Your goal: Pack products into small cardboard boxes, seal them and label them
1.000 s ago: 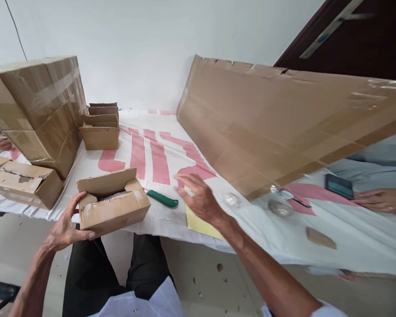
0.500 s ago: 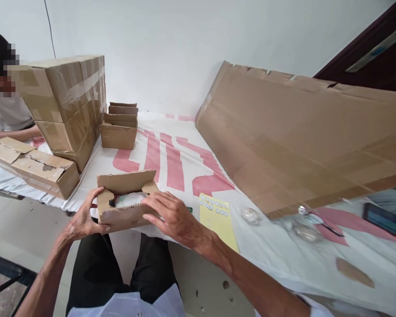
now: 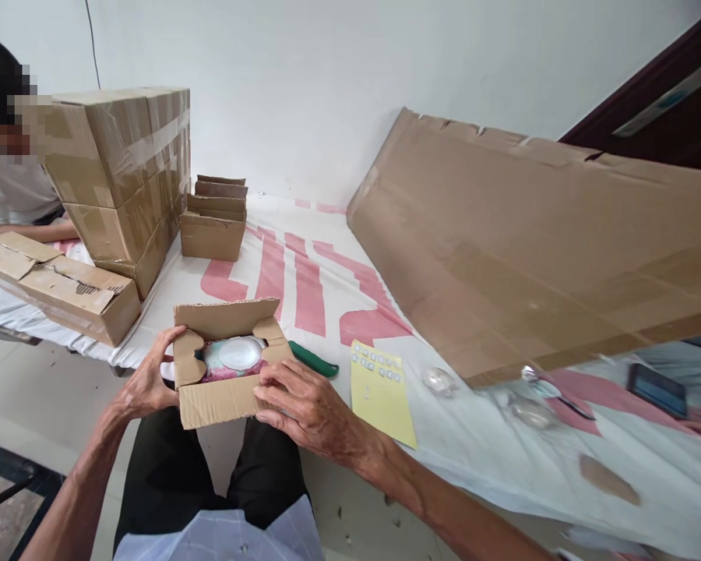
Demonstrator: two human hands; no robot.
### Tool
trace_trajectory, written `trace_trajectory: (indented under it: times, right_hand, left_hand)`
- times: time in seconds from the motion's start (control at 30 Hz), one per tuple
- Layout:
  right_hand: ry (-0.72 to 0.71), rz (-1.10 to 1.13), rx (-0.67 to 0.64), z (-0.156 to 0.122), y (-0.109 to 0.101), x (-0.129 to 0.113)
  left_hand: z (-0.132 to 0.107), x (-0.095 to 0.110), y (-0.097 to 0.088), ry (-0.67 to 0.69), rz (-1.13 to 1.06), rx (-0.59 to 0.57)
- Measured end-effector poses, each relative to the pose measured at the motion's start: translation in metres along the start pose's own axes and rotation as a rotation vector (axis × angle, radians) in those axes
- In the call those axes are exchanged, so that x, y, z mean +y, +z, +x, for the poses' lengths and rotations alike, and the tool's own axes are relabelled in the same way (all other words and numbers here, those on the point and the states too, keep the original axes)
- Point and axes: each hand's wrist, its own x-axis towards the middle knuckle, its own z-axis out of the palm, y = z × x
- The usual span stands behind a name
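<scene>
A small cardboard box sits at the table's near edge, above my lap, with its back flap up and its front flap tilted toward me. Inside lies a patterned pink and teal item with a round, pale, shiny top; its exact kind I cannot make out. My left hand grips the box's left side, thumb low and fingers near the top corner. At the right front corner, the curled fingers of my right hand hold the front flap. Just behind that hand lies a green curved object, partly hidden.
Taped cartons are stacked at left beside a long closed box and a co-worker. Open small boxes stand farther back. A yellow sticker sheet, a large cardboard sheet and a phone are at right.
The box's front flap has tipped outward toward me, baring the item's round top. My right hand has moved from over the opening to the front flap. More of the green object shows.
</scene>
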Motion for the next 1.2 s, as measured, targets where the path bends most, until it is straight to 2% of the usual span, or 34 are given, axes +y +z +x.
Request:
trace_trajectory:
  times: [0.13, 0.2, 0.27, 0.43, 0.5, 0.57, 0.7, 0.8, 0.87, 0.97, 1.1, 1.2]
  right_hand:
    - [0.038, 0.105, 0.051, 0.001, 0.005, 0.004]
    - [0.091, 0.175, 0.021, 0.008, 0.004, 0.005]
    - [0.161, 0.235, -0.079, 0.019, 0.003, 0.005]
    - [0.337, 0.374, -0.443, 0.06, 0.0, -0.006]
    - [0.331, 0.446, -0.484, 0.07, 0.003, -0.013]
    - [0.262, 0.478, -0.425, 0.071, 0.011, -0.02]
    - [0.063, 0.416, -0.265, 0.057, 0.029, -0.035]
    - [0.016, 0.402, -0.268, 0.049, 0.035, -0.041]
    - [0.056, 0.431, -0.287, 0.049, 0.031, -0.037]
    - [0.171, 0.416, -0.326, 0.052, 0.017, -0.018]
    - [0.281, 0.148, -0.459, 0.048, -0.001, 0.011]
    - [0.303, -0.088, -0.456, 0.039, -0.005, 0.021]
  left_hand:
    - [0.0, 0.001, -0.001, 0.03, 0.017, 0.002]
    - [0.0, 0.002, -0.001, 0.034, 0.029, 0.0]
    - [0.0, 0.003, -0.001, 0.036, 0.031, 0.001]
    - [0.0, 0.006, -0.001, 0.047, 0.024, -0.001]
    - [-0.001, 0.007, -0.002, 0.05, 0.026, -0.007]
    - [-0.001, 0.008, -0.002, 0.048, 0.03, -0.006]
    - [0.0, 0.008, -0.001, 0.044, 0.036, 0.008]
    - [0.002, 0.009, 0.0, 0.052, 0.031, 0.014]
    - [0.003, 0.01, 0.001, 0.047, 0.023, 0.017]
    - [0.003, 0.011, 0.0, 0.029, 0.015, 0.018]
    - [0.003, 0.012, -0.001, 0.011, 0.014, 0.006]
    - [0.002, 0.013, -0.001, 0.002, 0.009, 0.006]
